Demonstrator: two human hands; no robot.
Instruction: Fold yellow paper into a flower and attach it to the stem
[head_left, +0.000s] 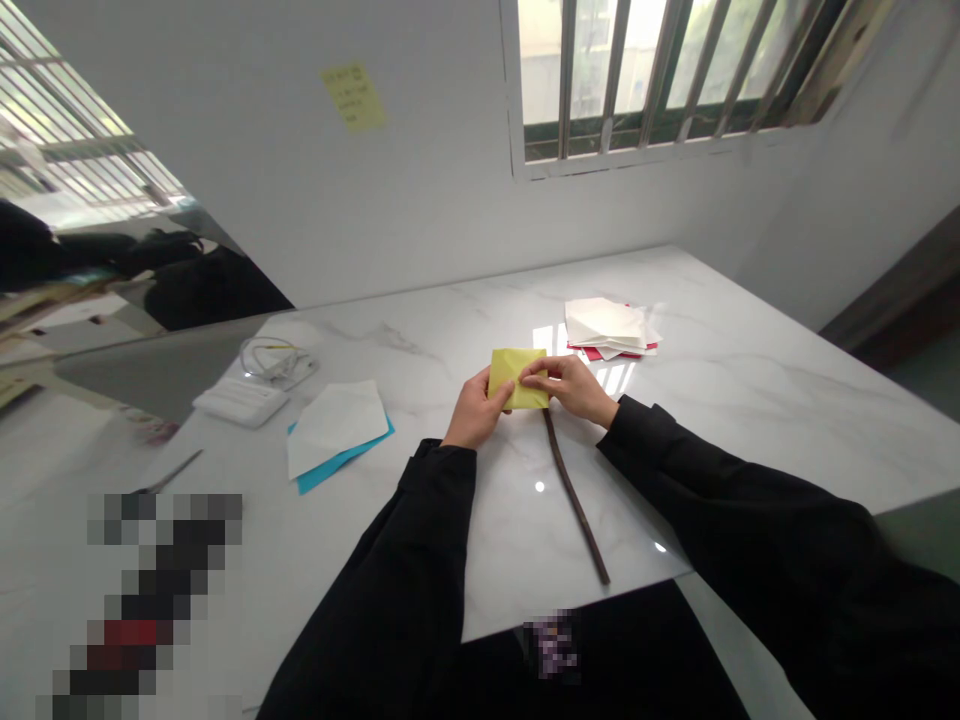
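Above the marble table (697, 430), left hand (471, 410) and right hand (571, 388) pinching yellow paper (517, 378)

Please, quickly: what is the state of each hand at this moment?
Left hand: closed, holding the yellow paper square at its left side.
Right hand: closed, holding the same square from the right side.

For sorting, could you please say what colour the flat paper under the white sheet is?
Turquoise blue paper, best in the head view.
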